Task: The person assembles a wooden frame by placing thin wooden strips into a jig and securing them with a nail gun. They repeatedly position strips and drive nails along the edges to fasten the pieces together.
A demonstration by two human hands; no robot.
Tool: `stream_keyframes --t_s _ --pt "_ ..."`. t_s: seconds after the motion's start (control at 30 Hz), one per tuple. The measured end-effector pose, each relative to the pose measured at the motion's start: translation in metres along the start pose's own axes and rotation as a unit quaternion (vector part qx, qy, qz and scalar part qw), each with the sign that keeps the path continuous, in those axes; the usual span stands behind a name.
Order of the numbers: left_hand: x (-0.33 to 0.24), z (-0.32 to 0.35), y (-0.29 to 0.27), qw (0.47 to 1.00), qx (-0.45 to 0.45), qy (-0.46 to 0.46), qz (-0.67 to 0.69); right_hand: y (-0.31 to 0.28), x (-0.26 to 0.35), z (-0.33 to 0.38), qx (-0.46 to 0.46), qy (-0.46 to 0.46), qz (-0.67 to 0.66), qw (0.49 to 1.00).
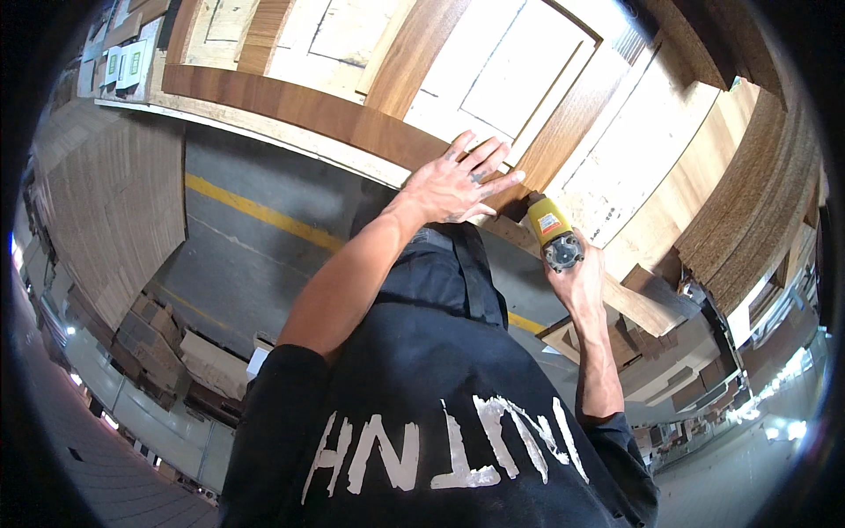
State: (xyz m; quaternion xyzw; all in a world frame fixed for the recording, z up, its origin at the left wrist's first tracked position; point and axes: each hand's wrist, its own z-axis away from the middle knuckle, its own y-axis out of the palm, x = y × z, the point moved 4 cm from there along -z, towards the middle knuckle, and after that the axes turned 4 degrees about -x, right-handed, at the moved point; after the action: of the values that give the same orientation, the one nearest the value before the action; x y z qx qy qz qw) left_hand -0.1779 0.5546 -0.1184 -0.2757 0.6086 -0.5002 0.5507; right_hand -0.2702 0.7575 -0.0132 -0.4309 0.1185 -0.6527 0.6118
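Dark walnut-coloured veneer frames the wooden door panel [352, 114] that fills the upper half of the frame, its paler inset sections lying toward the top centre. The left hand [458, 183] lies flat on the panel's near edge at centre frame, fingers spread wide and holding nothing. Just right of it, the right hand [576, 280] is wrapped around a yellow handheld power tool [553, 231], whose grey round end faces the camera and whose front is against the panel's edge. Below the panel, a grey concrete floor [264, 255] with a yellow painted line [255, 211] runs through the left middle. Stacked boards [748, 211] rise at the right edge.
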Motion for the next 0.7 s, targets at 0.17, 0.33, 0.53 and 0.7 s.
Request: stream_keyframes --t_s 0.17,0.33,0.53,0.7 --pt "-0.002 0.000 -0.005 1.000 0.001 0.000 0.000 0.003 0.006 -0.005 0.005 -0.029 0.003 1.000" --pt "-0.003 0.001 -0.001 1.000 0.000 -0.007 0.019 0.008 0.010 -0.007 0.003 -0.020 -0.005 1.000" --pt "-0.006 -0.001 -0.014 1.000 0.005 -0.004 0.005 0.014 0.001 -0.006 -0.019 -0.015 0.014 1.000" --pt "0.013 0.010 -0.025 1.000 0.012 0.011 -0.023 0.012 0.003 -0.003 -0.041 -0.014 -0.010 0.999"
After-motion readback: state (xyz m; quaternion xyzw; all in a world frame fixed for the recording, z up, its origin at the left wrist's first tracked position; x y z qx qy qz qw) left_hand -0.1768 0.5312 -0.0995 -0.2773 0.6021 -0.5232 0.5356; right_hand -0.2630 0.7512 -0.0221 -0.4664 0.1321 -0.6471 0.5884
